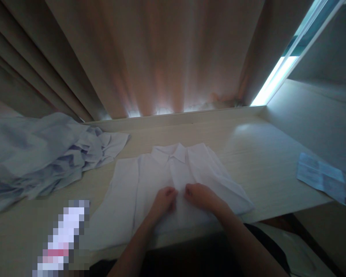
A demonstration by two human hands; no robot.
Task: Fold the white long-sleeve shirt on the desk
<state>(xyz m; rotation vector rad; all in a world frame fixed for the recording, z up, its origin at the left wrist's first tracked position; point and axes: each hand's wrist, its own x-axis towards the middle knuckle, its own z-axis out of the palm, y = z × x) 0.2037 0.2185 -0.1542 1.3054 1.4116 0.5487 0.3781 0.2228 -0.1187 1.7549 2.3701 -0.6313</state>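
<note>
A white collared shirt [158, 173] lies spread front side up on the pale wooden table, its collar pointing away from me and its sleeves out to both sides. My left hand [165, 198] rests over the shirt's front, just left of the button strip, with its fingers curled closed. Close by on the other side of the strip, my right hand [197, 194] is closed too. Both hands seem to pinch the shirt's front, though the fingertips are partly hidden and blurred.
A rumpled heap of white cloth [40, 150] covers the table's left end. A blurred-out object [60, 238] lies at the front left. On the right, a creased paper sheet [320, 177] sits by the side panel [314, 119]. Brown curtains [161, 57] hang behind the table [248, 154].
</note>
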